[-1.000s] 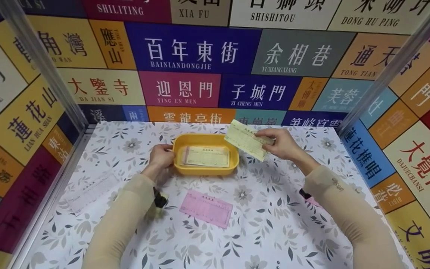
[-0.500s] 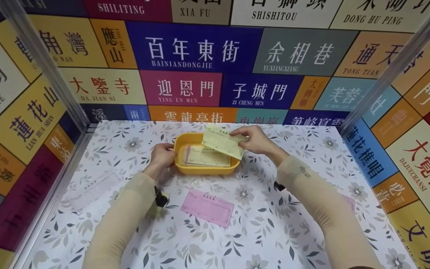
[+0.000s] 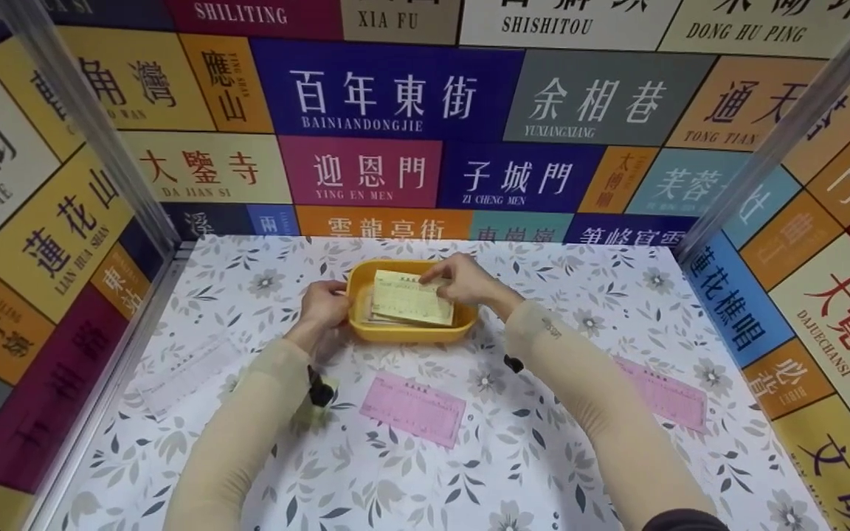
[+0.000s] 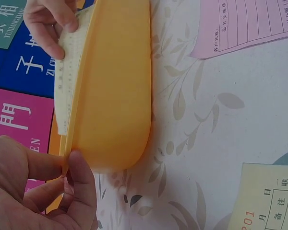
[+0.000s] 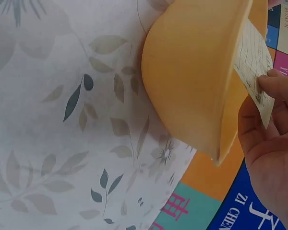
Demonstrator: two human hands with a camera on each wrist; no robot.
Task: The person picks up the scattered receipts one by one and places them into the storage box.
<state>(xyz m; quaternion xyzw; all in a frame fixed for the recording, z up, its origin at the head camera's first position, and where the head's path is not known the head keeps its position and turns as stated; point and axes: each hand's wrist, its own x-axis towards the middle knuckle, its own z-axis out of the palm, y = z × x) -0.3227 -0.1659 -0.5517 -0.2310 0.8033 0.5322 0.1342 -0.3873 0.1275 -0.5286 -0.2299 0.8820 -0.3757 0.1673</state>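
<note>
A yellow plastic basin [image 3: 412, 335] stands toward the back of the table. My left hand [image 3: 324, 306] pinches its left rim between thumb and fingers, plain in the left wrist view. From the right side my right hand [image 3: 465, 282] reaches over the basin and pinches the right end of a pale yellow receipt slip [image 3: 404, 296]. That slip lies tilted inside the basin's opening, over other slips that it mostly covers. In the right wrist view the receipt slip [image 5: 253, 60] slopes in past the rim, thumb on its printed face.
A pink slip [image 3: 414, 410] lies in front of the basin, and another pink slip [image 3: 670, 400] beside my right sleeve. Far left is a pale pink slip [image 3: 192, 375]. A yellow slip [image 4: 259, 201] lies partly under my left forearm. Sign-covered walls [image 3: 388, 88] enclose the table.
My right hand has carried the yellow receipt slip leftward and down, from beside the basin into it. The left hand keeps its grip on the rim. More of the right pink slip shows.
</note>
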